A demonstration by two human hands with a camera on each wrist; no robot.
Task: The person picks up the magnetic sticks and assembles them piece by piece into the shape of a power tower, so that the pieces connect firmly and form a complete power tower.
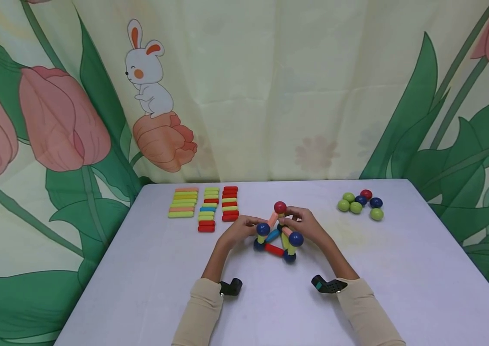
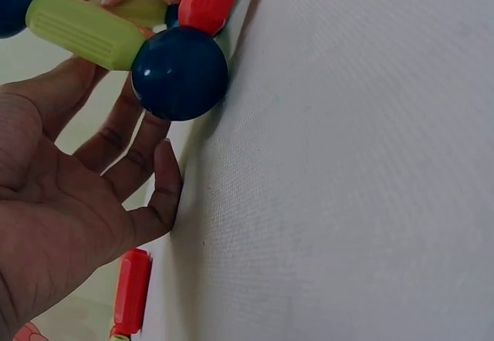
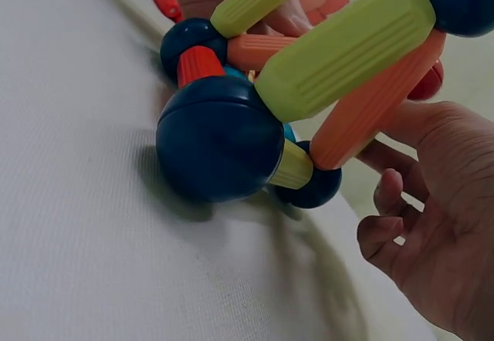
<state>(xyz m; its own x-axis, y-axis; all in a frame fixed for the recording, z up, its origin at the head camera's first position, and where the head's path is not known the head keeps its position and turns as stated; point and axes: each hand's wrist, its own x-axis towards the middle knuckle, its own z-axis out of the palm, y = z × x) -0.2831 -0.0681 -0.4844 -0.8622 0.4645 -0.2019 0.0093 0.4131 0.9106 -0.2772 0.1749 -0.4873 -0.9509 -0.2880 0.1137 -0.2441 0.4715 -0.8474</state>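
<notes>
A ball-and-stick structure (image 1: 274,250) stands on the table between both hands. Dark blue balls (image 2: 180,73) form its base corners, joined by red, blue and yellow-green sticks. Green uprights (image 3: 345,52) rise from them, two topped by blue balls and the rear one by a red ball (image 1: 280,207). Orange sticks (image 3: 378,98) slope between the upper and lower parts. My left hand (image 1: 241,230) grips the structure at its left rear; its fingertips are partly hidden behind the sticks. With thumb and index finger, my right hand (image 1: 305,224) pinches the rear upright below the red ball.
Sorted sticks lie in three columns at the back left: long ones (image 1: 183,203), mixed short ones (image 1: 208,209) and mostly red ones (image 1: 229,204). Loose green, blue and red balls (image 1: 356,207) cluster at the back right. A printed curtain (image 1: 244,96) hangs behind the white table (image 1: 140,288).
</notes>
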